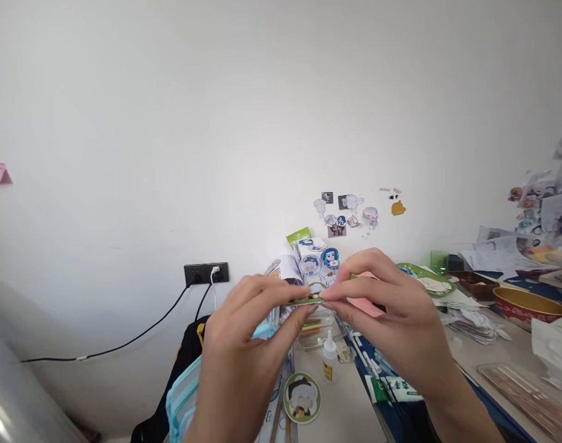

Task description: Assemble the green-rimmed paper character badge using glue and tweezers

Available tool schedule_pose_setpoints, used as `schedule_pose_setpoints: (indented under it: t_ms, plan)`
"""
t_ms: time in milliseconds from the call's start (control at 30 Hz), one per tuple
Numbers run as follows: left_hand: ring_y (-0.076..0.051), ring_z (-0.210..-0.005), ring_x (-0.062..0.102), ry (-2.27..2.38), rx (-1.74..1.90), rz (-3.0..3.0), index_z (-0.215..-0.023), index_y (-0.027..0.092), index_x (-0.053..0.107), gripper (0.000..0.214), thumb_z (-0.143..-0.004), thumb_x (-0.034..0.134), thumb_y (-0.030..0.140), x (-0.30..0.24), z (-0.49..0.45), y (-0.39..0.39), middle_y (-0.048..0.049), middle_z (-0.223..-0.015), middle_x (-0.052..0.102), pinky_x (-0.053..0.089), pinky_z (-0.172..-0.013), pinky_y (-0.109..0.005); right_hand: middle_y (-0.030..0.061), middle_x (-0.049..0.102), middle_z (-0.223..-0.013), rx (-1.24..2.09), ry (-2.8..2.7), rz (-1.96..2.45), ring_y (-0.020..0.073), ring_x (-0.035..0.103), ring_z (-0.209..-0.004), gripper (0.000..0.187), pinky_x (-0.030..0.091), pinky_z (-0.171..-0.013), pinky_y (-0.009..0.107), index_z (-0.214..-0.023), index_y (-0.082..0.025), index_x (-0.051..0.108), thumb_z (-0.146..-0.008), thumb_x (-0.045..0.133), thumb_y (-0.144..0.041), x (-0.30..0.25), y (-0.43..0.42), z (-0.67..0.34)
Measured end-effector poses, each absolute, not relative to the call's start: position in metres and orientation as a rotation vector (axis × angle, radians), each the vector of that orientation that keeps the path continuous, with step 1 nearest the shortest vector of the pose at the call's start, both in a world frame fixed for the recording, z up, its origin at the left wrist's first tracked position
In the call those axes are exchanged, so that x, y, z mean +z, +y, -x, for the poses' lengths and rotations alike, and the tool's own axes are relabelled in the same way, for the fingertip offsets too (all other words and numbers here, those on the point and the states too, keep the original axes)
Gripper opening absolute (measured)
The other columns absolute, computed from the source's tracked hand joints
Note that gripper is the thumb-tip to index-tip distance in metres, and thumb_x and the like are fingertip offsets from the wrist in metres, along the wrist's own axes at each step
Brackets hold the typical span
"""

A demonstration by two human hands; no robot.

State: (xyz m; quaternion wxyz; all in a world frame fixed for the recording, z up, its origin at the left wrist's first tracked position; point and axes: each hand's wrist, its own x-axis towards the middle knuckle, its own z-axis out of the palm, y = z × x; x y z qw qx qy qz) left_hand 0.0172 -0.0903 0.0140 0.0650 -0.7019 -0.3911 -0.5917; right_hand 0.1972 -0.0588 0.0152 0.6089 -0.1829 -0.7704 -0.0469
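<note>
- Disc (303,302): centre of the frame, above the table (350,406), held nearly edge-on, presumably to keep its rim in sight.
- Left hand (244,326): pinching the disc, fingers above, thumb below, likely for steadiness.
- Right hand (396,314): wrist angled inward, fingertips pinching the disc's right edge.
- Bottle (329,360), badge (302,398): lower centre, apparently within easy reach.

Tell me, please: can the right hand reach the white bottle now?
Probably yes: nothing visible blocks the white bottle below, though the right hand is busy pinching the thin green-edged piece.
</note>
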Motion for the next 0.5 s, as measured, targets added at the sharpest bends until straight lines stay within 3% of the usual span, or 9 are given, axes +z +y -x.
schedule_pose_setpoints:
  t_ms: [67, 133, 300, 500]
  plan:
    - [-0.023, -0.09, 0.066, -1.317, -1.887, 2.02, -0.095, 0.028, 0.072, 0.023, -0.074, 0.078, 0.026, 0.016, -0.016, -0.09, -0.0036, -0.097, 0.071, 0.054, -0.078, -0.032, 0.0048, 0.06, -0.086, -0.297, -1.704, 0.37, 0.0181, 0.056, -0.087, 0.018, 0.05, -0.073, 0.032, -0.089, -0.019, 0.072, -0.084, 0.067, -0.003, 0.012, -0.057, -0.196]
    - [-0.024, -0.092, 0.066, -1.534, -2.036, 2.138, -0.095, 0.026, 0.069, 0.027, -0.073, 0.079, 0.036, 0.018, -0.013, -0.088, -0.0042, -0.099, 0.071, 0.055, -0.081, -0.033, 0.0048, 0.059, -0.086, -0.445, -1.637, 0.358, 0.019, 0.054, -0.088, 0.022, 0.05, -0.073, 0.034, -0.091, -0.019, 0.071, -0.082, 0.067, 0.001, 0.01, -0.056, -0.195]
    - [-0.016, -0.076, 0.065, -1.533, -2.408, 2.815, -0.073, 0.018, 0.073, 0.03, -0.084, 0.068, 0.046, 0.02, -0.011, -0.079, -0.0039, -0.075, 0.071, 0.054, -0.073, -0.023, 0.0029, 0.059, -0.084, -0.647, -1.56, 0.356, 0.0197, 0.053, -0.085, 0.031, 0.049, -0.071, 0.035, -0.098, -0.024, 0.071, -0.081, 0.068, 0.0, 0.004, -0.054, -0.192]
    - [-0.011, -0.064, 0.061, -1.419, -2.821, 2.66, -0.069, 0.018, 0.075, 0.026, -0.078, 0.076, 0.043, 0.014, -0.021, -0.079, -0.0007, -0.065, 0.069, 0.052, -0.065, -0.019, 0.0035, 0.063, -0.078, -0.768, -1.542, 0.357, 0.0208, 0.056, -0.083, 0.028, 0.052, -0.075, 0.036, -0.099, -0.024, 0.073, -0.083, 0.066, -0.002, -0.001, -0.054, -0.19]
